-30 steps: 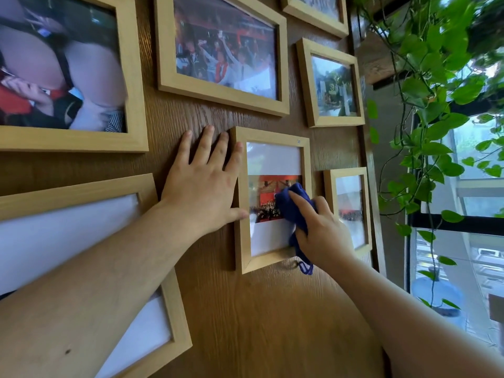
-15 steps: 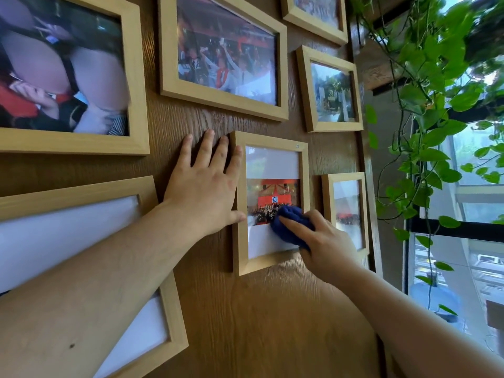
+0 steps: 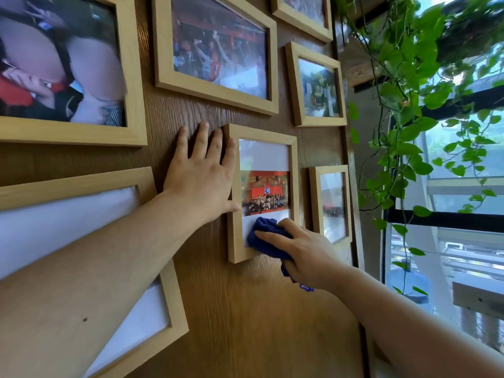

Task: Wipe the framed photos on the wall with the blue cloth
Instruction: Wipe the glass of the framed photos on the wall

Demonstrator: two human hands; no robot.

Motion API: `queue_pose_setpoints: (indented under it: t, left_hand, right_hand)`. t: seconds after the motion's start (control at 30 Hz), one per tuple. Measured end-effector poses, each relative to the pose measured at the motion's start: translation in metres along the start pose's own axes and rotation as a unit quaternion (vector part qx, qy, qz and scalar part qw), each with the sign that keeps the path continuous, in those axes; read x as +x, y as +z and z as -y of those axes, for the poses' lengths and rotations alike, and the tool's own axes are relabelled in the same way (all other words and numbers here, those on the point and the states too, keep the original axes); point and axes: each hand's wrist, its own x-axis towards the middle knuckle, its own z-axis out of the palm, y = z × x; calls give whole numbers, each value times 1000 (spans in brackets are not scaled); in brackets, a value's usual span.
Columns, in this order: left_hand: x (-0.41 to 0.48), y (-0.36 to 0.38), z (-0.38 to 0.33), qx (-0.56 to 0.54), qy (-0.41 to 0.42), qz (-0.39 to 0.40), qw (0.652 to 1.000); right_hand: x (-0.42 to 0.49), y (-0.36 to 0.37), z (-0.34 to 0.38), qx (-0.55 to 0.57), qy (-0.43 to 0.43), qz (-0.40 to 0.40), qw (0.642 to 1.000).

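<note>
A small light-wood framed photo (image 3: 294, 170) hangs mid-wall, showing a group picture against red. My right hand (image 3: 302, 252) presses the bunched blue cloth (image 3: 263, 236) against the lower white part of its glass, near the bottom edge. My left hand (image 3: 201, 175) lies flat on the wooden wall, fingers spread upward, its thumb and forefinger against the frame's left side. Several other wood-framed photos surround it: a large one (image 3: 68, 132) upper left, a wide one (image 3: 218, 91) above, a small one (image 3: 313, 121) upper right, a narrow one (image 3: 313, 197) right.
A tilted frame (image 3: 169, 301) with white backing sits lower left, partly behind my left forearm. A trailing green vine (image 3: 403, 126) hangs just right of the wall's edge, in front of a black-framed window (image 3: 450, 219). A blue water jug (image 3: 409, 285) stands below.
My right hand with the cloth has slid down the glass from the middle of the photo to its lower part. My left hand has stayed against the frame's side.
</note>
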Motion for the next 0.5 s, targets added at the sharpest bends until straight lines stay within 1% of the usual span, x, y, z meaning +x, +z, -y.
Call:
queue_pose_setpoints:
  t: [0.17,0.23,0.4,0.5]
  left_hand:
    - [1,4,2,-15,2,-12,1000]
    - [-1,5,1,-20,9,-15,1000]
    - [-5,7,1,-11,78,-13,997]
    - [-4,7,2,0,97,-7,995]
  right_hand:
    - [-14,9,-24,-51,127,10,991]
    - [-16,7,-29,-66,158,11,985]
    - [-22,-5,-19,-60,194,0,979]
    - [-29,-15,-13,-66,204,-9,977]
